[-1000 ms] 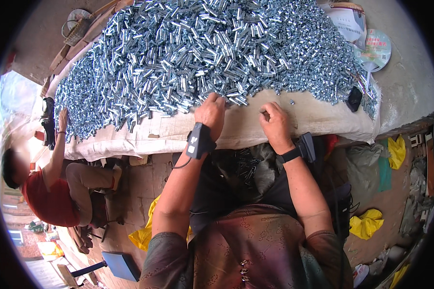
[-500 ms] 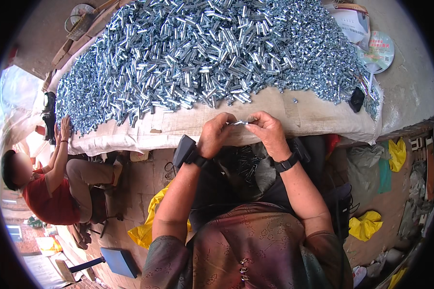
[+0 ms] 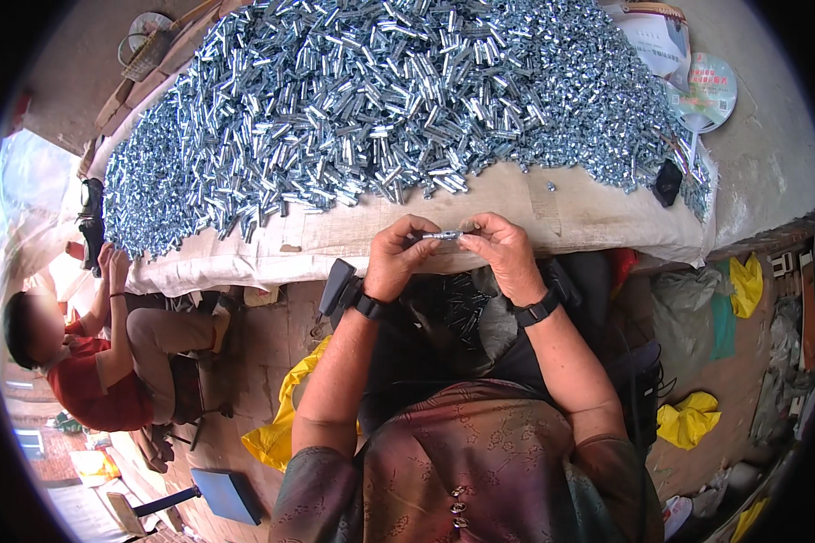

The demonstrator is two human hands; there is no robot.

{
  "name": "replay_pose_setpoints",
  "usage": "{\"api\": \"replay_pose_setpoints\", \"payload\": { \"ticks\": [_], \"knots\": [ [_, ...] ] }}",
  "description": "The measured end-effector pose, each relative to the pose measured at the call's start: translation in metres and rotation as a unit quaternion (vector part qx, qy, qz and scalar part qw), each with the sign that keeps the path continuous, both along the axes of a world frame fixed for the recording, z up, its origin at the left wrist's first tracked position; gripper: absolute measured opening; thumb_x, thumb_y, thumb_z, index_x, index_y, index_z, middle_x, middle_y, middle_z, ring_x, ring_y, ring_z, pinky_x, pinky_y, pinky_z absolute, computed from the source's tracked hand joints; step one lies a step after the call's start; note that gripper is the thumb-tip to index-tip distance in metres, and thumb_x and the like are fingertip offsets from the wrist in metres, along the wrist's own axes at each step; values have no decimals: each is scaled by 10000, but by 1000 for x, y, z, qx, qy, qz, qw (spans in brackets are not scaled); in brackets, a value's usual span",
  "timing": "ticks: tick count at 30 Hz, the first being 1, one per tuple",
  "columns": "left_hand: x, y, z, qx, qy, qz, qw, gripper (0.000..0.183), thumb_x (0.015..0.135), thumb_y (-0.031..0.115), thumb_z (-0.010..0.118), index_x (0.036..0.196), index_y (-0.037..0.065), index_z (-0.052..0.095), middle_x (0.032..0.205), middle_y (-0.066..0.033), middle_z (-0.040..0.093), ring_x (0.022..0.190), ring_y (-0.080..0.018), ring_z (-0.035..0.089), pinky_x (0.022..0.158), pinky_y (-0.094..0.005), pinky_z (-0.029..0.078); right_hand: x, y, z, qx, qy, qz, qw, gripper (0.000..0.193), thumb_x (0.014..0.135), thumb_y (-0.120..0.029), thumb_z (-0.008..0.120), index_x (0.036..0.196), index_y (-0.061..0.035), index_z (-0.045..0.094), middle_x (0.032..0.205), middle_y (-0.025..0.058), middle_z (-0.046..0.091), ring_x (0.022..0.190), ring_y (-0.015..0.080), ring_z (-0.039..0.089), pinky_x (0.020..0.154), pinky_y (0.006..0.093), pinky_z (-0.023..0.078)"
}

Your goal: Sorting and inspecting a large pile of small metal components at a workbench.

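A slim silvery metal sleeve is held level in front of me, just above the near edge of the table. My left hand pinches its left end between thumb and fingers. At its right end my right hand is closed in a pinch too. Beyond both hands rises a wide heap of similar shiny metal sleeves, with much smaller metal pieces heaped on its right side and more at its left. Pale cloth lies under the heap. Dark slender metal parts lie below my hands, at my lap.
At the left, a person in a red top sits with both hands raised by the heap's edge. A round fan and a black object lie at the right. Yellow bags and a blue-topped stool are on the floor.
The sleeve has turned to lie straighter between my fingertips, and more of it shows. My left hand has shifted slightly left. The other person's hands have drawn down and together.
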State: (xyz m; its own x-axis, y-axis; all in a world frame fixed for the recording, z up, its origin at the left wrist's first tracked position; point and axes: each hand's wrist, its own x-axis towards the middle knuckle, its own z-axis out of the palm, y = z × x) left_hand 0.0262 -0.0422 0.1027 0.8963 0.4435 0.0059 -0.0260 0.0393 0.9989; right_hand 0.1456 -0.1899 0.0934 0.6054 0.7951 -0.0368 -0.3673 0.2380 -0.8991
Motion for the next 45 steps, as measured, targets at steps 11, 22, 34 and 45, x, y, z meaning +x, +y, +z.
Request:
{"api": "replay_pose_setpoints", "payload": {
  "ticks": [11,22,34,45],
  "knots": [
    [15,-7,-9,0,-33,10,999,136,840,67,629,960,12,593,797,-66,644,701,-95,592,571,-227,445,3,-3,-2,-98,-277,-61,954,167,786,17,623,950,-1,596,853,24,625,778,122,590,688,246,471],
    [30,-25,-2,475,34,-76,876,209,811,-29,461,1007,35,494,854,-158,553,765,-337,567,652,-364,470,56,-23,18,-406,-630,-242,616,326,766,-123,647,1061,-50,531,1114,113,530,1025,312,496,858,408,427],
    [37,61,15,502,44,180,845,135,835,35,538,968,15,544,912,-178,564,812,-354,565,716,-398,461,78,-20,-3,-327,-644,-247,645,180,726,-23,601,903,-57,601,902,92,579,867,285,554,731,382,466],
    [44,62,19,348,31,130,928,152,840,7,553,991,14,538,860,-105,593,679,-160,602,563,-282,467,31,14,-7,-99,-326,-95,935,176,780,35,573,948,-9,602,884,50,580,768,120,585,684,239,465]
  ]
}}
